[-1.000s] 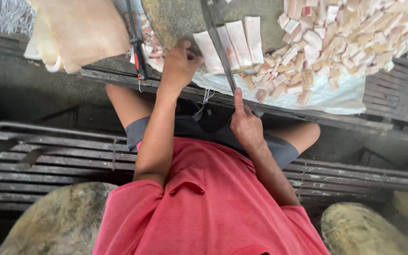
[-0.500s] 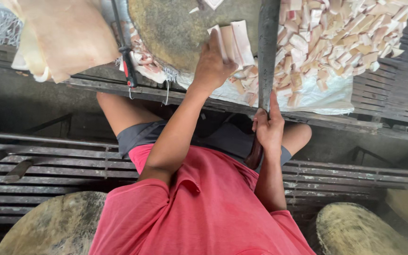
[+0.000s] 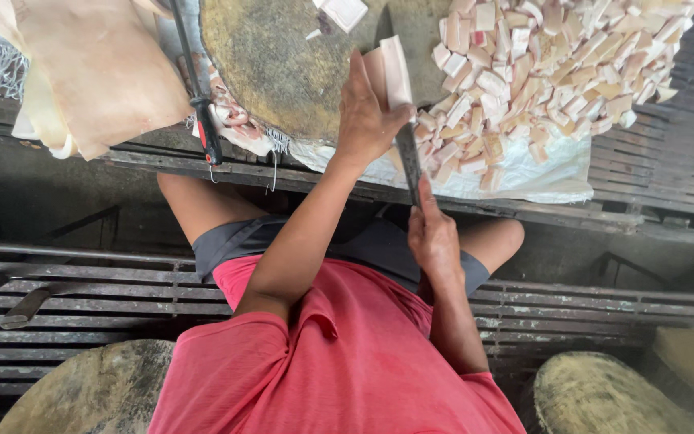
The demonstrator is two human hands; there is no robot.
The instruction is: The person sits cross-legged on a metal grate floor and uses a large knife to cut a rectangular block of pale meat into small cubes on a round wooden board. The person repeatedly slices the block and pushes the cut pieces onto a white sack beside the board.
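Observation:
My left hand reaches onto a round wooden chopping block and presses a few pale strips of fatty meat together, fingers curled on them. My right hand grips the handle of a long knife. Its blade runs up along the right side of the strips, close against them. My red shirt and dark shorts fill the lower middle of the view.
A heap of cut pale cubes lies on a white sack right of the block. A large pale sheet of skin hangs at the left, beside a sharpening steel. A metal slatted rack runs below, with round blocks at the bottom corners.
My left hand has slid right across the block, gathering the strips from flat into a tight bunch. The knife has swung from slanting to nearly upright beside them.

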